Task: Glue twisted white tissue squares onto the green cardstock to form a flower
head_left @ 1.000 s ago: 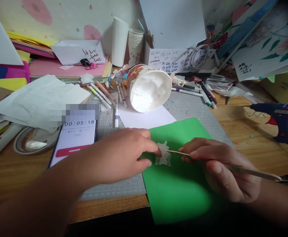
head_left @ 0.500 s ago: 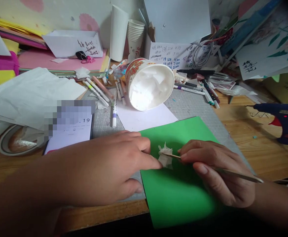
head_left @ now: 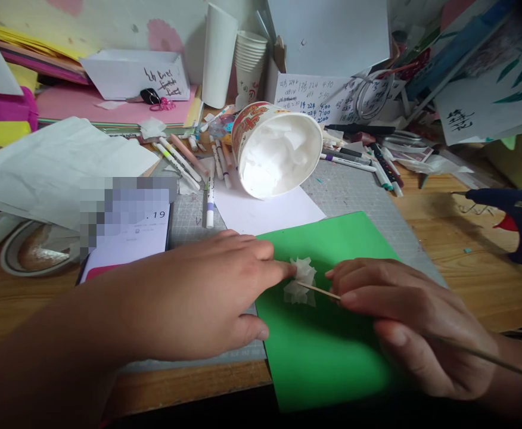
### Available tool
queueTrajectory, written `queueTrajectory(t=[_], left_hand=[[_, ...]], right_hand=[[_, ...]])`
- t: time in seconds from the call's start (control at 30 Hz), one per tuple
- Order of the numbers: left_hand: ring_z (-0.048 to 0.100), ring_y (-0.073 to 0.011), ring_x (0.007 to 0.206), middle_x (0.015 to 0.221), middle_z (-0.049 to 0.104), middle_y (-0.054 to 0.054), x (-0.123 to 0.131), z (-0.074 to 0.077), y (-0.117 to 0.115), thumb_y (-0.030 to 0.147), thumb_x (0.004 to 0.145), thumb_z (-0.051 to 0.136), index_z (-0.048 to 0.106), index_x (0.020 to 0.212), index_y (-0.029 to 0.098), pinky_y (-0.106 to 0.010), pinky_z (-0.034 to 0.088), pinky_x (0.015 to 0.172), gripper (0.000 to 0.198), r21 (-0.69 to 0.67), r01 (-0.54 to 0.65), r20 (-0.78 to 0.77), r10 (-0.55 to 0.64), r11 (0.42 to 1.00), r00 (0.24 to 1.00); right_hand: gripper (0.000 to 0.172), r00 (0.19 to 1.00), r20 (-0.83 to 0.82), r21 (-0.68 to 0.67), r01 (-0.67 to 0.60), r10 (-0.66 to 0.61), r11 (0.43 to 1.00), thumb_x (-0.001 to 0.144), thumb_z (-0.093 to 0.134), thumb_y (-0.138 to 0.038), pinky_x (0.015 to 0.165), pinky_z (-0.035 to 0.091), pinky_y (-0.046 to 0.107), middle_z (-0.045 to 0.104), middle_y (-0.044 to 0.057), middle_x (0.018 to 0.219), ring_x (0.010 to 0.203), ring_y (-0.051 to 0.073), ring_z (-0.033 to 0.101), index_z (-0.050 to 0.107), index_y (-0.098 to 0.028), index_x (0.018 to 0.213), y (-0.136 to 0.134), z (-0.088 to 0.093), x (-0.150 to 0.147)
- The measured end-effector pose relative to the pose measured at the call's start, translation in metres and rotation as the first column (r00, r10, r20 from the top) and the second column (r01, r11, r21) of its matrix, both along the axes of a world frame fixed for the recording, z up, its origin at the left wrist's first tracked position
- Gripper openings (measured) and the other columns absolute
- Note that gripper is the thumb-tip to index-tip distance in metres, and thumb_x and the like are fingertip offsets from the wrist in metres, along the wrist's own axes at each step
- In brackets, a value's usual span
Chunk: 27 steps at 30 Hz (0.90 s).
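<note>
A small crumpled scrap of white tissue paper (head_left: 304, 273) lies on a green sheet of paper (head_left: 332, 351). My left hand (head_left: 211, 292) reaches in from the left, its index fingertip touching the tissue's upper left side, the thumb held apart and the other fingers partly curled. Between the fingers and thumb of my right hand (head_left: 422, 322) is a thin wooden stick (head_left: 319, 291), its tip against the lower part of the tissue. The stick's rear end sticks out past the hand at the right.
Behind the green sheet, a paper tub (head_left: 279, 155) holding white scraps lies tipped on white paper (head_left: 265, 214). Left are a phone (head_left: 131, 238) and a tape roll (head_left: 11, 250). A glue gun (head_left: 520, 220) stands right. Several markers (head_left: 210, 202) lie on the grey cutting mat (head_left: 350, 190).
My left fingertip has moved from the tissue's lower edge to its upper left. The stick and my right hand have shifted right and down. The tissue looks more spread out.
</note>
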<state>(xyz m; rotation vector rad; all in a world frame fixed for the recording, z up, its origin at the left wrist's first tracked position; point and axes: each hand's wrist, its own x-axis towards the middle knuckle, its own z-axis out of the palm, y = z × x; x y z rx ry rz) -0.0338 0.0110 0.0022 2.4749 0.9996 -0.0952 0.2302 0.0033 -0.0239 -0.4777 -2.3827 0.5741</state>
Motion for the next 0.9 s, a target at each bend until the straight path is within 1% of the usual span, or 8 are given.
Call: queueTrajectory(t=[0.23, 0.37, 0.43, 0.5, 0.57, 0.63, 0.77, 0.9], left_hand=[[0.065, -0.027, 0.102, 0.105, 0.069, -0.002, 0.003, -0.006, 0.001, 0.033, 0.087, 0.069, 0.066, 0.125, 0.029, -0.036, 0.047, 0.086, 0.039, -0.004, -0.014, 0.036, 0.014, 1.0, 0.999], [0.066, -0.0229, 0.089, 0.098, 0.07, 0.0, 0.0, -0.012, 0.002, 0.028, 0.086, 0.067, 0.069, 0.116, 0.03, -0.032, 0.047, 0.078, 0.031, 0.024, -0.058, 0.1, 0.055, 0.998, 0.993], [0.066, -0.0192, 0.081, 0.091, 0.071, 0.002, -0.004, -0.014, 0.006, 0.022, 0.086, 0.063, 0.07, 0.108, 0.03, -0.03, 0.045, 0.07, 0.025, 0.047, -0.123, 0.153, 0.115, 0.991, 0.982], [0.064, -0.0164, 0.071, 0.08, 0.068, 0.004, -0.008, -0.015, 0.013, 0.017, 0.086, 0.058, 0.07, 0.095, 0.027, -0.028, 0.042, 0.064, 0.018, 0.109, -0.278, 0.188, 0.254, 0.954, 0.949], [0.062, -0.0157, 0.067, 0.075, 0.066, 0.004, -0.011, -0.016, 0.021, 0.012, 0.085, 0.055, 0.067, 0.085, 0.023, -0.028, 0.041, 0.062, 0.016, 0.212, -0.468, 0.226, 0.423, 0.858, 0.878], [0.066, -0.0177, 0.078, 0.087, 0.069, 0.0, -0.011, -0.017, 0.028, 0.01, 0.086, 0.055, 0.068, 0.09, 0.02, -0.029, 0.046, 0.069, 0.017, 0.306, -0.573, 0.277, 0.504, 0.761, 0.818], [0.07, -0.0202, 0.088, 0.105, 0.073, -0.003, -0.001, -0.024, 0.03, 0.017, 0.088, 0.063, 0.071, 0.103, 0.021, -0.031, 0.051, 0.076, 0.017, 0.343, -0.579, 0.125, 0.574, 0.74, 0.809], [0.071, -0.0232, 0.095, 0.111, 0.073, -0.005, 0.014, -0.024, 0.026, 0.016, 0.093, 0.056, 0.069, 0.115, 0.023, -0.034, 0.052, 0.08, 0.026, 0.423, -0.567, 0.052, 0.606, 0.707, 0.794]], right_hand=[[0.02, 0.999, -0.051, 0.053, -0.008, 0.01, 0.999, 0.103, 0.041, -0.02, 0.074, 0.059, 0.034, 0.071, 0.009, 0.077, 0.075, 0.02, 0.071, 0.06, -0.016, 0.098, 0.0, -0.013, -0.012], [0.019, 0.998, -0.069, 0.034, -0.011, 0.014, 0.999, 0.103, 0.041, -0.021, 0.075, 0.059, 0.036, 0.07, 0.008, 0.078, 0.075, 0.021, 0.069, 0.06, -0.017, 0.1, -0.002, -0.02, -0.008], [0.019, 0.997, -0.079, 0.033, -0.016, 0.019, 0.999, 0.102, 0.042, -0.021, 0.076, 0.058, 0.038, 0.07, 0.009, 0.079, 0.074, 0.021, 0.069, 0.06, -0.017, 0.102, -0.003, -0.021, -0.008], [0.019, 0.995, -0.094, 0.019, -0.023, 0.025, 1.0, 0.102, 0.042, -0.021, 0.076, 0.058, 0.039, 0.069, 0.009, 0.079, 0.074, 0.021, 0.068, 0.06, -0.016, 0.104, -0.004, -0.023, -0.009], [0.02, 0.995, -0.099, 0.001, -0.027, 0.027, 1.0, 0.103, 0.04, -0.021, 0.075, 0.057, 0.039, 0.068, 0.008, 0.078, 0.072, 0.021, 0.067, 0.06, -0.016, 0.104, -0.005, -0.026, -0.01], [0.022, 0.994, -0.105, -0.001, -0.021, 0.021, 1.0, 0.103, 0.038, -0.022, 0.074, 0.056, 0.039, 0.067, 0.007, 0.076, 0.069, 0.021, 0.065, 0.059, -0.016, 0.104, -0.005, -0.03, -0.012], [0.022, 0.99, -0.141, 0.041, -0.002, 0.008, 0.999, 0.104, 0.037, -0.022, 0.071, 0.054, 0.039, 0.065, 0.006, 0.073, 0.065, 0.02, 0.061, 0.058, -0.017, 0.101, -0.004, -0.032, -0.016], [0.021, 0.995, -0.093, 0.092, -0.013, 0.021, 0.996, 0.104, 0.036, -0.021, 0.066, 0.051, 0.036, 0.064, 0.005, 0.071, 0.063, 0.019, 0.058, 0.055, -0.017, 0.1, -0.001, -0.023, -0.018]])
